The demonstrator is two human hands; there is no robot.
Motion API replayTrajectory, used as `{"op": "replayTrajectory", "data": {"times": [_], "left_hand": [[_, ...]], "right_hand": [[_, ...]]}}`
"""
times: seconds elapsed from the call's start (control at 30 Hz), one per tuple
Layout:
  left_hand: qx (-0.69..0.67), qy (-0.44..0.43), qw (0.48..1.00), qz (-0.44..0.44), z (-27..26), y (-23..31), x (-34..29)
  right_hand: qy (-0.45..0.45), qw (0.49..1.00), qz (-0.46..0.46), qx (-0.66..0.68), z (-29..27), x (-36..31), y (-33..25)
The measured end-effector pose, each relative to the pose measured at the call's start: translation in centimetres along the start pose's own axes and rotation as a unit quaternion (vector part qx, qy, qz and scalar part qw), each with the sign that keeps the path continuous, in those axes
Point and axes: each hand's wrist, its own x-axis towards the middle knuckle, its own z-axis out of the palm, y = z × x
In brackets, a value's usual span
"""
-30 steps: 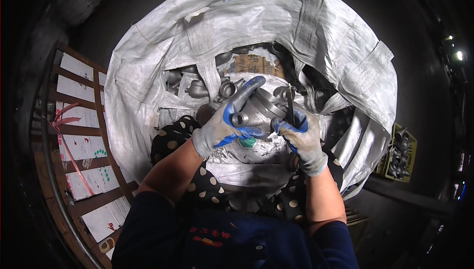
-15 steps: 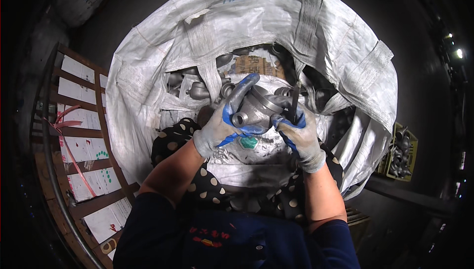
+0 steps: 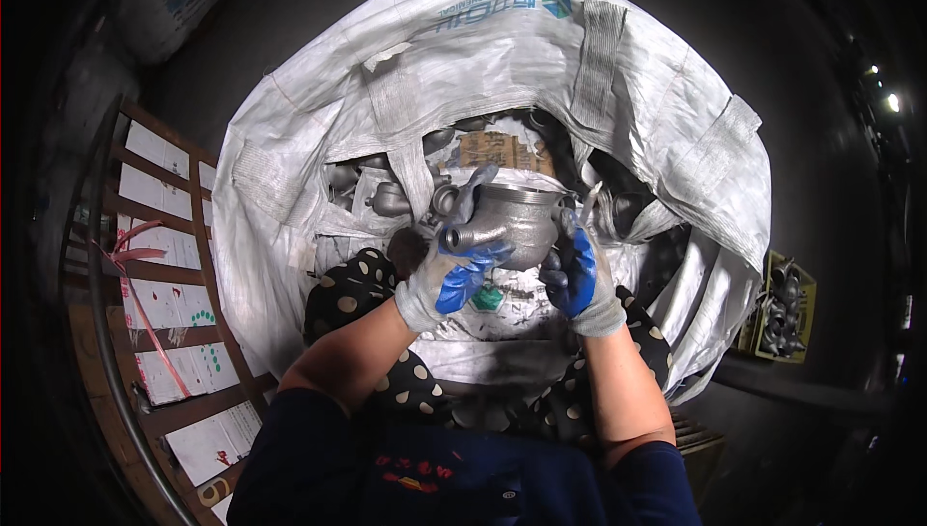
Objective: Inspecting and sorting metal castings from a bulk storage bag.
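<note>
A grey metal casting (image 3: 521, 227), like a rounded valve body with a wide threaded mouth and a short side spout, is held up over the white bag in front of me. My left hand (image 3: 454, 270), in a grey glove with a blue palm, is closed around its left side by the spout. On the casting's other side, my right hand (image 3: 582, 270), gloved alike, has its fingers curled and its thumb against the metal. A slim bar-like tool (image 3: 590, 200) sticks up above those fingers; most of it is hidden or blurred.
A big white woven bag (image 3: 666, 91) with wide straps surrounds the work, with more grey castings (image 3: 390, 199) inside. Cardboard (image 3: 492, 150) lies at its far side. A slatted metal rack (image 3: 145, 236) stands left; a yellow crate of metal parts (image 3: 787, 309) sits right.
The casting has turned in my hands, so its threaded mouth now points up and away instead of rightward. My right hand has rotated, and the dark tool shows much less than before.
</note>
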Motion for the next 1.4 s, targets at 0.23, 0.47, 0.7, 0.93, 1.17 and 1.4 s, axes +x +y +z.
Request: {"op": "replayTrajectory", "data": {"times": [0.23, 0.47, 0.7, 0.93, 1.17, 1.4], "left_hand": [[0.337, -0.127, 0.924, 0.133, -0.2, 2.7, 0.8], [0.148, -0.069, 0.986, -0.03, -0.6, 6.1, 0.1], [0.19, -0.135, 0.953, -0.195, -3.0, 2.7, 0.1], [-0.028, -0.125, 0.983, -0.132, -4.7, 0.5, -1.4], [-0.091, 0.033, 0.992, -0.082, -4.2, 0.1, -1.6], [0.074, -0.053, 0.996, 0.01, -5.0, 0.9, -2.8]], "right_hand": [[-0.022, 0.99, 0.037, 0.136, -0.9, -0.5, -1.1], [-0.048, 0.995, -0.073, -0.05, -0.8, -1.3, -2.8], [-0.069, 0.987, -0.068, -0.13, -1.1, -0.4, -2.2], [-0.021, 0.981, -0.062, -0.184, 0.0, -0.4, -1.9], [0.024, 0.932, -0.198, -0.302, 1.0, -1.9, -2.7], [-0.106, 0.709, -0.314, -0.623, 2.0, -5.4, -2.9]]}}
